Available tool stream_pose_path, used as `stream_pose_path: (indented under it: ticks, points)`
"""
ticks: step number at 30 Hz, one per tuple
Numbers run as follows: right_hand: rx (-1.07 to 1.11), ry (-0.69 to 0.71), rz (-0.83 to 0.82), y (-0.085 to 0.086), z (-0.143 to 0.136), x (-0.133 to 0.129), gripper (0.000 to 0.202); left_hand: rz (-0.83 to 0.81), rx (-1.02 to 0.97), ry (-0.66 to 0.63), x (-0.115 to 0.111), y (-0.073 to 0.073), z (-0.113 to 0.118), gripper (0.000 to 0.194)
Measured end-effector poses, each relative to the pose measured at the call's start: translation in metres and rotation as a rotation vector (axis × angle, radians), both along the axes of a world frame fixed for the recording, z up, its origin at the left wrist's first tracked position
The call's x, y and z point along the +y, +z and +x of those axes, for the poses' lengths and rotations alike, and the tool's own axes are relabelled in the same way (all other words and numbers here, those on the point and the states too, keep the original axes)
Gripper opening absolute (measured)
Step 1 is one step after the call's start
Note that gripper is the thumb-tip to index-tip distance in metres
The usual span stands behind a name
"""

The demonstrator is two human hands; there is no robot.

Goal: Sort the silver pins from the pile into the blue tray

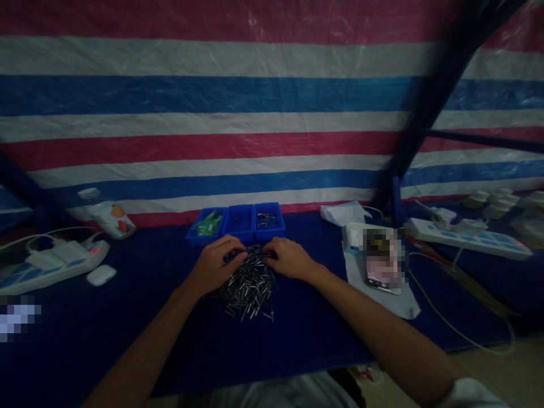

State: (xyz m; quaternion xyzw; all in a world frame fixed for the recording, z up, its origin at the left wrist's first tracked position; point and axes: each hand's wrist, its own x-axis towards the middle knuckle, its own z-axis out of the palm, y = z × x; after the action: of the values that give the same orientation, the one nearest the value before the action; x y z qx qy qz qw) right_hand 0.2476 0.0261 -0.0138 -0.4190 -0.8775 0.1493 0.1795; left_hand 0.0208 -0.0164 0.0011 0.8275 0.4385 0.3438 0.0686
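Note:
A heap of small, thin metal pins [250, 286] lies on the dark blue table in front of me. At the heap's far left edge is my left hand [216, 262], its thumb and forefinger curled together in a pinch. My right hand [291, 258] rests at the far right edge, fingers bent inward and closed near the pins. Whatever sits between the fingertips of either hand is too small and dark to make out. Just beyond the hands stand three joined blue trays [240, 233]. The left one holds green plastic packets [209, 224], and the right one has some loose metal pins [267, 220].
To the left are a power strip [55, 266], a white case [101, 275] and a bottle [111, 218]. A phone [385, 272] lies on white paper [397, 303] at right. Another power strip [471, 241] and a loose cable [450, 334] are farther right. Striped sheeting [238, 96] hangs behind.

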Motion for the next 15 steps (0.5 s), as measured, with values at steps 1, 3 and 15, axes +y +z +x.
stream_pose_path:
  ticks: [1,3,15]
  points:
    - [-0.033,0.010,0.008,0.0005,-0.0005,-0.0019,0.026,-0.001,0.004,0.003,0.0000,0.0001,0.0005,0.022]
    - [-0.072,0.019,-0.006,0.0017,-0.0015,-0.0039,0.025,0.000,0.011,0.006,0.0000,0.0004,0.0012,0.021]
    - [-0.044,0.002,-0.059,0.0019,-0.0027,-0.0033,0.027,0.030,0.028,0.003,0.0015,-0.0005,0.0019,0.020]
